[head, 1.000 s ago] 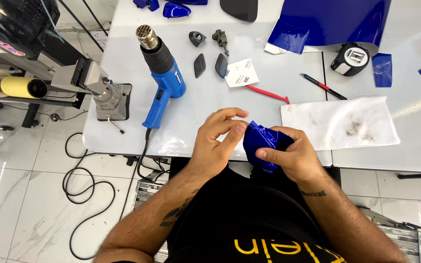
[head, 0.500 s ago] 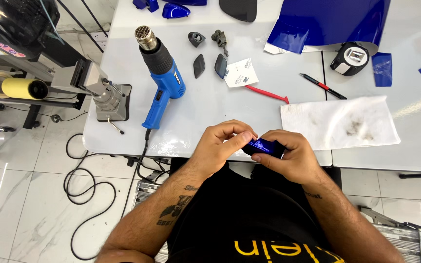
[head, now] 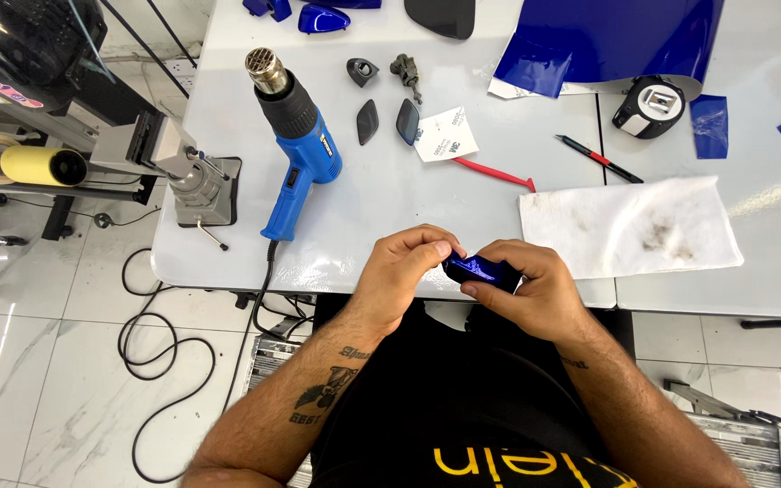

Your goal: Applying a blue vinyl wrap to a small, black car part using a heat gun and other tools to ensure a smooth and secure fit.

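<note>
While pinched, blue part (head: 479, 268) between both grips

blue part (head: 481, 269) mostly hidden by fingers, vinyl sheet (head: 625, 36) cut off at top edge

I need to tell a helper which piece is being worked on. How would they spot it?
Look at the near edge of the white table, below the blue heat gun. Between the left hand and right hand sits a small glossy blue wrapped part, the only one held off the table.
</note>
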